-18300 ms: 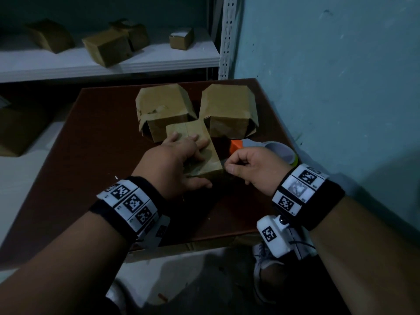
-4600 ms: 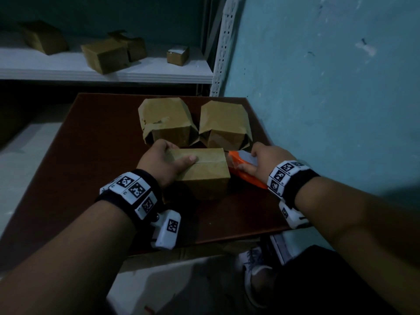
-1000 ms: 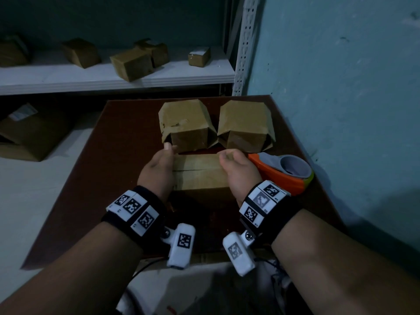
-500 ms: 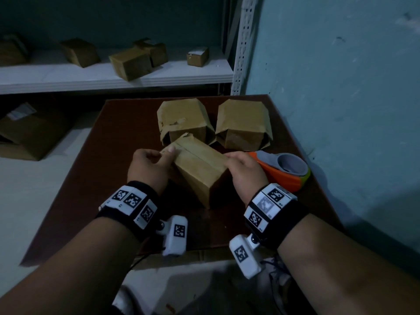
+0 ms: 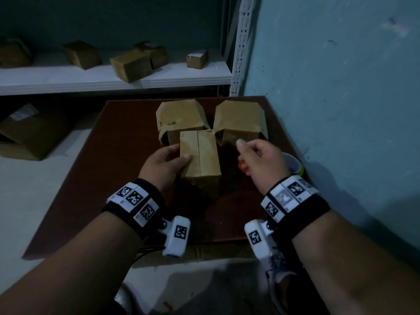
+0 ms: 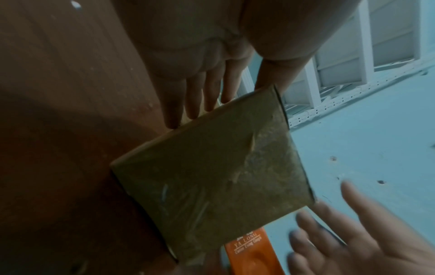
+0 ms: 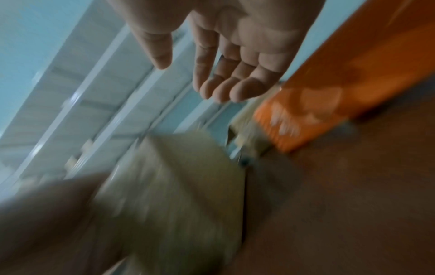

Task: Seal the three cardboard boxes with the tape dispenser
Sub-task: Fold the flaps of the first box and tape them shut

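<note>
A small cardboard box (image 5: 200,155) stands on the brown table (image 5: 95,178), its top seam running away from me. My left hand (image 5: 172,155) grips its left side, thumb lying on the top; in the left wrist view the fingers (image 6: 195,96) reach along the box (image 6: 212,176). My right hand (image 5: 252,153) hovers open just right of the box, touching nothing. Under it lies the orange tape dispenser (image 5: 242,165), mostly hidden, and seen close up as the dispenser (image 7: 341,83) in the right wrist view. Two larger boxes (image 5: 181,119) (image 5: 239,119) stand behind with loose flaps.
A blue wall (image 5: 341,110) runs along the table's right edge. Behind the table a white shelf (image 5: 91,78) carries several small boxes. A larger carton (image 5: 29,133) sits on the floor to the left.
The small box has turned from diagonal to lengthwise, its seam now pointing away. My right hand has let go of it and lifted to the right, above the dispenser.
</note>
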`<action>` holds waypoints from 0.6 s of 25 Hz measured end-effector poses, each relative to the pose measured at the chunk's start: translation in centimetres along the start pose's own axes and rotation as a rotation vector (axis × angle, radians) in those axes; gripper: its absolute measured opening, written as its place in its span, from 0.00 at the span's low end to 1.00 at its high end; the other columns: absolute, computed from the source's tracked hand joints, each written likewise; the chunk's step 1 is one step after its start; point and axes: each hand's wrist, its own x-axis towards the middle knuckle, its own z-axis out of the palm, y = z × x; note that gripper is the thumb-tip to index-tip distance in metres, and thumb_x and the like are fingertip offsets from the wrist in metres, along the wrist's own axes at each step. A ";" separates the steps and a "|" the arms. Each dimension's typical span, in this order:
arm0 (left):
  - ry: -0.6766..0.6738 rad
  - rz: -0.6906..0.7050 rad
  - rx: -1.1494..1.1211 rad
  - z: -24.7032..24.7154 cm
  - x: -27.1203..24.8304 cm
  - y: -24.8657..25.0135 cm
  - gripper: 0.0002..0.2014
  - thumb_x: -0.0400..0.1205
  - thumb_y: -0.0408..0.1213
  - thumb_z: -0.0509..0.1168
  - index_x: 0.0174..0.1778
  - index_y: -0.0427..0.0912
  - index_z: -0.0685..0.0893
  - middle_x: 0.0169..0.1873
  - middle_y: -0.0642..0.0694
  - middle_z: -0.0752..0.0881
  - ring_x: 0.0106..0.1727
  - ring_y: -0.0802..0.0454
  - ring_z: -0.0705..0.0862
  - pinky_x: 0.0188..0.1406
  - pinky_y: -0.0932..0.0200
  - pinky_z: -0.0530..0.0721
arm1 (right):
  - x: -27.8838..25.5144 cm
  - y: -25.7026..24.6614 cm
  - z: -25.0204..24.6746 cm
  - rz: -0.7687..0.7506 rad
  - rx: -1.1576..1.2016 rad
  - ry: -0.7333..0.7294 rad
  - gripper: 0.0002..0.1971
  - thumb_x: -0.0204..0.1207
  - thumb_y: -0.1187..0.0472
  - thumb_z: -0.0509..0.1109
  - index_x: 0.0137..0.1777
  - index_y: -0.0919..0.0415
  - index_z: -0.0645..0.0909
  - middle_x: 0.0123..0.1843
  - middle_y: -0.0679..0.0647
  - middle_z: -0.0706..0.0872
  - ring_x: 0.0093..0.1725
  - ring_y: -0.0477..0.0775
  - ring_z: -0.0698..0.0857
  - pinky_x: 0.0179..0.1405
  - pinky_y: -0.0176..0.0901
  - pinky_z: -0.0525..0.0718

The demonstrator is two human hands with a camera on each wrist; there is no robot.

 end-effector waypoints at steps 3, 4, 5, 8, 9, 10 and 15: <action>0.012 0.015 0.021 0.0 -0.2 -0.1 0.24 0.80 0.48 0.78 0.74 0.56 0.85 0.67 0.49 0.89 0.64 0.46 0.90 0.63 0.39 0.90 | 1.3 0.4 -2.6 -0.017 -0.083 0.106 0.15 0.82 0.37 0.72 0.47 0.47 0.87 0.43 0.44 0.90 0.46 0.44 0.88 0.51 0.50 0.87; 0.032 0.013 0.019 -0.1 -0.2 -0.1 0.26 0.78 0.53 0.78 0.73 0.57 0.85 0.68 0.50 0.88 0.65 0.45 0.90 0.64 0.38 0.90 | 1.7 1.1 -3.2 -0.022 -0.157 0.108 0.14 0.81 0.38 0.73 0.48 0.47 0.87 0.44 0.43 0.89 0.47 0.43 0.87 0.50 0.48 0.85; 0.049 0.016 0.006 -0.1 -0.2 0.0 0.28 0.75 0.56 0.79 0.72 0.58 0.86 0.68 0.50 0.88 0.65 0.45 0.89 0.64 0.38 0.90 | 2.1 1.7 -3.6 -0.022 -0.245 0.090 0.14 0.80 0.37 0.74 0.50 0.46 0.88 0.46 0.42 0.89 0.48 0.43 0.87 0.50 0.47 0.85; 0.076 0.027 -0.035 -0.2 -0.1 0.4 0.31 0.68 0.61 0.80 0.67 0.60 0.87 0.66 0.50 0.89 0.64 0.44 0.90 0.60 0.37 0.91 | 2.6 3.6 -3.9 -0.032 -0.521 0.011 0.22 0.75 0.32 0.74 0.63 0.41 0.86 0.55 0.46 0.87 0.54 0.49 0.87 0.55 0.51 0.87; 0.085 0.043 -0.036 -0.2 -0.1 0.4 0.31 0.66 0.63 0.80 0.65 0.61 0.88 0.66 0.50 0.89 0.63 0.44 0.91 0.58 0.37 0.92 | 2.6 3.9 -3.9 -0.045 -0.608 -0.001 0.25 0.74 0.29 0.73 0.67 0.40 0.84 0.58 0.48 0.86 0.57 0.52 0.86 0.59 0.55 0.87; 0.094 0.062 -0.032 -0.3 -0.1 0.5 0.31 0.64 0.65 0.80 0.63 0.63 0.88 0.65 0.51 0.90 0.63 0.43 0.91 0.57 0.37 0.92 | 2.5 4.0 -3.8 -0.059 -0.698 -0.004 0.28 0.73 0.27 0.73 0.69 0.38 0.83 0.60 0.49 0.85 0.60 0.56 0.85 0.63 0.58 0.86; 0.119 0.138 0.013 -0.2 -0.3 1.0 0.22 0.68 0.62 0.80 0.58 0.63 0.89 0.62 0.53 0.91 0.63 0.46 0.90 0.59 0.36 0.91 | 2.3 3.4 -4.3 0.022 -0.954 -0.101 0.32 0.77 0.28 0.70 0.80 0.33 0.73 0.70 0.54 0.83 0.70 0.63 0.82 0.72 0.61 0.77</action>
